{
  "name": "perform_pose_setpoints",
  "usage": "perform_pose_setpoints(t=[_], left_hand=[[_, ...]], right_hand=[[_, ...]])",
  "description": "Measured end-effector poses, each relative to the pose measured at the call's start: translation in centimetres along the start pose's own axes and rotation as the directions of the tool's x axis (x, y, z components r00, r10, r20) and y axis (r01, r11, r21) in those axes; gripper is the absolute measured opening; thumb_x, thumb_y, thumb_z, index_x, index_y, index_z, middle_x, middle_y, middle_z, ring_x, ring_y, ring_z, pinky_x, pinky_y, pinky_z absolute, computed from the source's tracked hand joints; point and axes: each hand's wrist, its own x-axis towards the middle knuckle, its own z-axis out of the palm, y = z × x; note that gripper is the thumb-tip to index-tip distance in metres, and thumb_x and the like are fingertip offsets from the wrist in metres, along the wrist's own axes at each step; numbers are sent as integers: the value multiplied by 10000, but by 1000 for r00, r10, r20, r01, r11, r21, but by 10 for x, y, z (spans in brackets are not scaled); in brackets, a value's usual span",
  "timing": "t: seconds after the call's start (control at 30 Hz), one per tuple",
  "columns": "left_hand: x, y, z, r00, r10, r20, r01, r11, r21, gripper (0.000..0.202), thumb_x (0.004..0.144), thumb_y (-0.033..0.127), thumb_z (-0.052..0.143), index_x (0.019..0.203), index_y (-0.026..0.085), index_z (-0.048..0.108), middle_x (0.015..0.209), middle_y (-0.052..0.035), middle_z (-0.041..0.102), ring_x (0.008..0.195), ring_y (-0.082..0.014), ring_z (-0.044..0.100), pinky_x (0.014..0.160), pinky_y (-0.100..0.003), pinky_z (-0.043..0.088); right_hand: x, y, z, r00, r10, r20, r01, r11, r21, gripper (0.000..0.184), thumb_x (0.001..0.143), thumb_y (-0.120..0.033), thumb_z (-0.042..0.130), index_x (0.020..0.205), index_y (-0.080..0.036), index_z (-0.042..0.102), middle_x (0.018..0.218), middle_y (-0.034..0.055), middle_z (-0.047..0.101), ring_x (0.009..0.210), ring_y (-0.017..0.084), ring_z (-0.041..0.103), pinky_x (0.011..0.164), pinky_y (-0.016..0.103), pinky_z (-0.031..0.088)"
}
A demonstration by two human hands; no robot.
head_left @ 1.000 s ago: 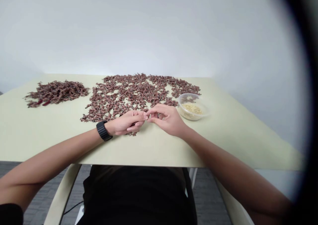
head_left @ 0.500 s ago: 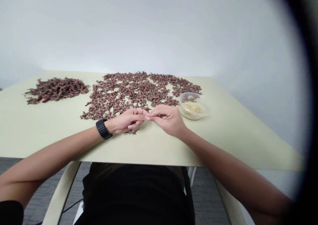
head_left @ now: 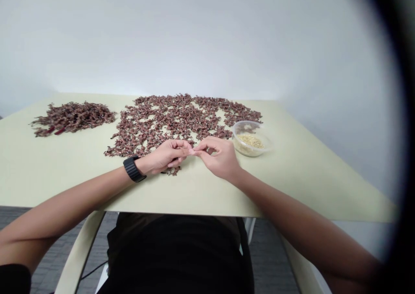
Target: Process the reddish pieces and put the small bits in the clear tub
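My left hand (head_left: 168, 156) and my right hand (head_left: 220, 156) meet fingertip to fingertip over the front of the table. Both are closed in a pinch, and whatever sits between the fingertips is too small to make out. Behind them spreads a wide layer of small reddish-brown dried plant pieces (head_left: 168, 121). A few of these pieces (head_left: 173, 171) lie just below my left hand. Close beyond my right wrist stands a clear round plastic tub (head_left: 238, 145), holding fine yellowish bits (head_left: 251, 141) at its bottom.
A denser heap of similar reddish-brown dried pieces (head_left: 76, 116) lies on the left of the pale yellow table (head_left: 207, 199). The table's back edge meets a white wall (head_left: 194, 39). A black band (head_left: 133, 169) circles my left wrist.
Both hands stay pinched together at nearly the same spot, with only slight shifts of the fingers. The piles and the tub look the same.
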Motion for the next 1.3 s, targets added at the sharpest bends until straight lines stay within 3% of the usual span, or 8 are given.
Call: perform_pose_setpoints(t=[0.3,0.5,0.7,0.8,0.9,1.03,1.17,1.3], left_hand=[[1,-5,-1,993,102,-62,-96,991,96,227,900,357,714,962,163,613,614,58,496,410,-25,346,394,-177,222],[1,-5,6,955,294,-50,-270,924,273,300,883,281,722,1130,193,576,921,4,594,586,-51,517,515,-187,425],[-1,-10,4,944,324,-64,-270,868,417,209,946,346,646,1068,185,589,734,37,512,527,-65,479,454,-179,375],[1,-12,1,938,340,-62,-292,876,385,226,946,276,631,1150,199,574,873,5,580,598,-68,509,528,-190,432],[5,-15,-4,922,388,-17,-356,861,365,357,936,192,619,1278,226,522,1061,-39,607,748,-90,552,662,-212,484],[10,-21,-8,922,387,10,-367,865,343,435,924,202,658,1315,238,471,1197,-79,617,826,-114,584,679,-229,489],[8,-17,-6,922,388,-4,-355,846,398,327,878,250,736,1170,182,606,1119,-81,671,845,-137,623,722,-261,510],[2,-7,-1,904,427,-4,-341,727,597,280,893,301,722,1152,194,721,1148,-75,717,940,-174,667,852,-312,530]], right_hand=[[2,3,0,999,-36,27,38,996,-82,97,887,-195,709,794,-218,720,809,21,703,694,170,582,651,317,439],[6,14,-1,999,-15,34,19,991,-130,122,881,-119,689,816,-207,744,828,11,720,755,169,616,707,297,441],[6,11,-1,991,-16,129,38,985,-166,92,902,-168,683,838,-193,744,808,24,709,717,160,599,683,288,425],[6,9,-1,985,1,173,32,982,-186,92,898,-161,666,848,-193,736,810,24,701,712,157,589,679,285,423],[7,9,-4,987,45,156,-11,978,-207,92,890,-167,648,853,-191,728,818,31,700,712,161,587,668,286,420],[8,9,-7,971,172,169,-150,980,-134,119,884,-261,654,842,-188,738,785,28,707,701,165,603,632,277,421],[9,10,-8,922,322,215,-316,947,-66,155,836,-308,681,811,-176,758,713,25,697,652,161,600,593,267,419],[10,13,-9,890,391,234,-402,916,0,141,808,-295,685,819,-168,745,661,12,665,563,134,558,524,250,387]])
